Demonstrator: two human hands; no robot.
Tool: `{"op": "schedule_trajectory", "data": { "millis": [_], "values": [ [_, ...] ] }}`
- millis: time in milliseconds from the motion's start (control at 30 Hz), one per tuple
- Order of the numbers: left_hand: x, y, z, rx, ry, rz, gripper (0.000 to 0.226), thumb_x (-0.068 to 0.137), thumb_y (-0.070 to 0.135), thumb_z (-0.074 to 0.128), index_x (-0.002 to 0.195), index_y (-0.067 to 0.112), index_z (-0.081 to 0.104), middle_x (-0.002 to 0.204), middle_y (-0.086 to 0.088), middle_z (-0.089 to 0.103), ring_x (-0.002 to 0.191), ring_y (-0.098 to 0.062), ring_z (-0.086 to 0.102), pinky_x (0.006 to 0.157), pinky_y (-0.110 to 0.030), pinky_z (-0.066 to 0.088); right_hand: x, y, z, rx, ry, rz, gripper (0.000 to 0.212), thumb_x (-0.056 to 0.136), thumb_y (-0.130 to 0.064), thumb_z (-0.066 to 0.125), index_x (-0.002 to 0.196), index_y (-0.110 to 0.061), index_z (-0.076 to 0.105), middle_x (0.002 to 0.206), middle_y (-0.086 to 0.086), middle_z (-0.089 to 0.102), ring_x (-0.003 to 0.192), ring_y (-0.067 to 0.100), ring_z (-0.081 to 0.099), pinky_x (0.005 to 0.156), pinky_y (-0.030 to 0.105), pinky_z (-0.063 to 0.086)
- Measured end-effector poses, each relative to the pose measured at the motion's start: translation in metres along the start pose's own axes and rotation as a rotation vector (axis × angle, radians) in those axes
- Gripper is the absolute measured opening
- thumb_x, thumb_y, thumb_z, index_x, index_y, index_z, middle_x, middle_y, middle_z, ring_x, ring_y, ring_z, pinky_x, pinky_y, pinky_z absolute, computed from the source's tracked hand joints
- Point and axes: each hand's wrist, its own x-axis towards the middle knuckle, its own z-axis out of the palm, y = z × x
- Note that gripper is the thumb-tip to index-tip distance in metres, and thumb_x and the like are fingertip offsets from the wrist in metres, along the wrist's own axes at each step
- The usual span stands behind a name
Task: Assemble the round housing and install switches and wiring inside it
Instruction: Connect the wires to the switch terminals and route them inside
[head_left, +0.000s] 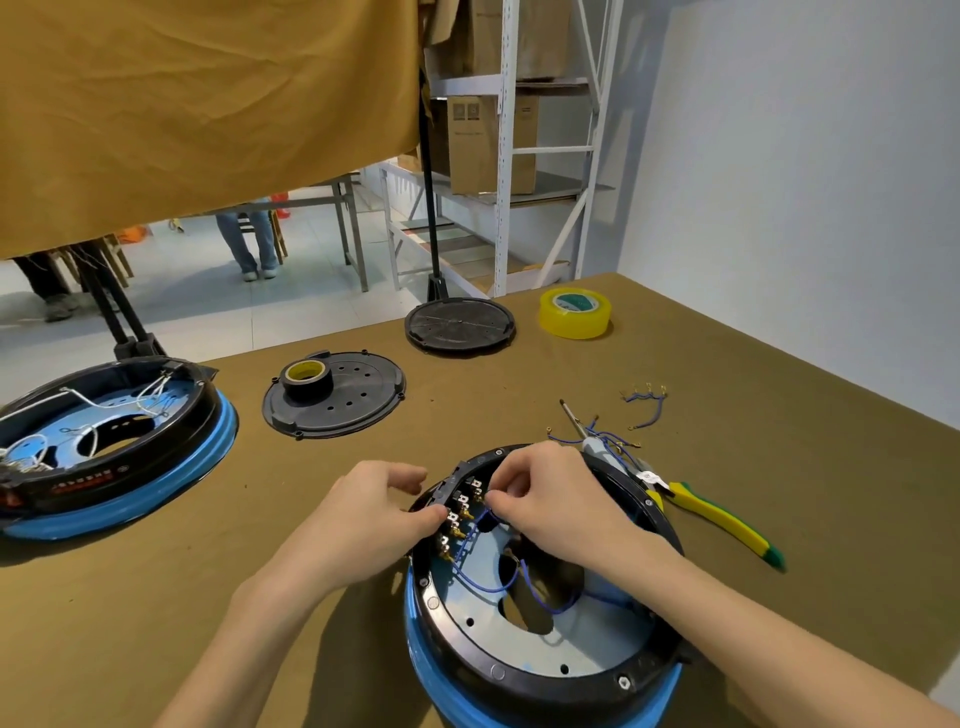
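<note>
Nearest, a round blue-and-black housing (524, 670) is being steadied at its switch-lined rim by the left hand (374, 519), while a blue wire (480, 519) is being pinched by the right hand (550, 499).

At the near edge of the brown table (727, 519) sits a round blue-and-black housing (519, 670), open side up, with blue wires (491, 584) looping across its grey plate. The left hand (374, 514) pinches the switch block (452, 512) at the housing's rim; the right hand (550, 499) pinches a wire end just beside the switch terminals. Yellow-handled pliers (717, 519) lie to the right, loose blue wires (644, 405) beyond them. A second housing (104, 447), two black lids (358, 400) (460, 325) and yellow tape (574, 313) lie farther off.
</note>
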Motion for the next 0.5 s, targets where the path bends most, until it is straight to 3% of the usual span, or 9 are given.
{"op": "schedule_trajectory", "data": {
  "millis": [167,300,433,500],
  "values": [
    [0.002,-0.003,0.001,-0.123,-0.056,0.032,0.033,0.098,0.03,0.067,0.131,0.028,0.069,0.095,0.012,0.079,0.086,0.001,0.074,0.087,-0.031,0.062,0.006,0.0,0.006,-0.068,-0.064,-0.021,0.017,0.087,-0.026,0.073,0.075,-0.015,0.079,0.067,0.004,0.073,0.068,0.018,0.067,0.067,0.033,0.055],
    [0.002,-0.008,0.003,-0.134,-0.038,0.06,0.029,0.098,0.031,0.068,0.127,0.029,0.072,0.098,0.014,0.076,0.086,0.004,0.071,0.082,-0.027,0.061,0.014,0.0,0.011,-0.107,-0.061,-0.03,0.015,0.087,-0.021,0.073,0.076,-0.013,0.078,0.07,0.005,0.073,0.072,0.02,0.068,0.069,0.038,0.057],
    [0.004,-0.008,-0.001,-0.121,-0.04,0.082,0.014,0.097,0.03,0.068,0.105,0.036,0.078,0.095,0.012,0.076,0.078,-0.002,0.07,0.073,-0.028,0.061,0.015,0.0,0.011,-0.104,-0.069,-0.056,0.016,0.088,-0.019,0.073,0.074,-0.011,0.076,0.069,0.007,0.072,0.07,0.022,0.068,0.066,0.038,0.056],
    [0.003,-0.007,-0.002,-0.126,-0.043,0.088,0.013,0.097,0.029,0.068,0.1,0.038,0.077,0.094,0.015,0.076,0.079,0.0,0.07,0.07,-0.022,0.059,0.014,0.0,0.011,-0.086,-0.066,-0.058,0.015,0.088,-0.019,0.074,0.075,-0.013,0.077,0.07,0.006,0.073,0.071,0.021,0.068,0.067,0.037,0.056]
  ]
}}
